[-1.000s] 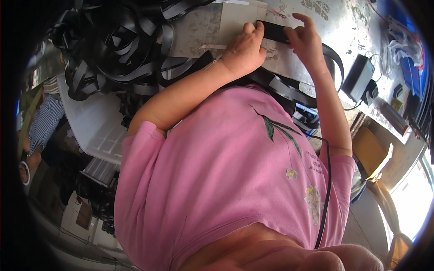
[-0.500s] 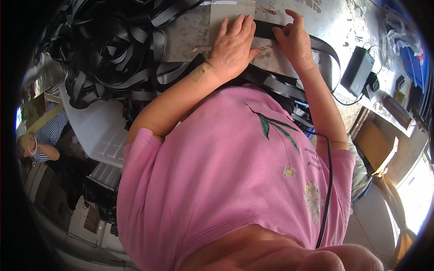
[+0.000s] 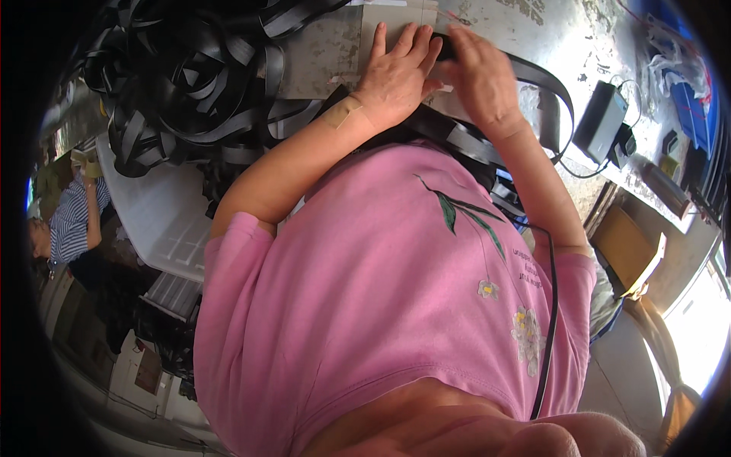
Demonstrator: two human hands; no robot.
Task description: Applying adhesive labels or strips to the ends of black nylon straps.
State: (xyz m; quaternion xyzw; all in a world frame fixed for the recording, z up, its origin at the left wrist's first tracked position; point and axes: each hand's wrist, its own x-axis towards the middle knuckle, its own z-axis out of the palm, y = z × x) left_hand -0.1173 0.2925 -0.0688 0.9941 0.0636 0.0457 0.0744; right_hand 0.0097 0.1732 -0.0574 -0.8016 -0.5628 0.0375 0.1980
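My left hand [image 3: 400, 75] lies with its fingers stretched and apart, the fingertips on a beige, card-like piece [image 3: 390, 14] on the worn metal table. Right beside it, my right hand [image 3: 485, 80] is laid over a flat black strap [image 3: 541, 74], fingers extended and its thumb toward my left hand. Part of the strap is hidden under the right hand; the rest curves round to the right in a loop. More black strap [image 3: 464, 139] runs along the table edge, close to my body.
A big tangled heap of black strap [image 3: 190, 84] covers the left of the table. On the right stand a black box-shaped device [image 3: 600, 118] with a cable and a blue container [image 3: 694, 114]. A white plastic tray [image 3: 164, 217] is at lower left, near a person in stripes [image 3: 72, 221].
My right hand has moved left and turned over the strap, from thumb and forefinger apart to fingers extended together. My left hand has barely shifted. The person at left has raised an arm.
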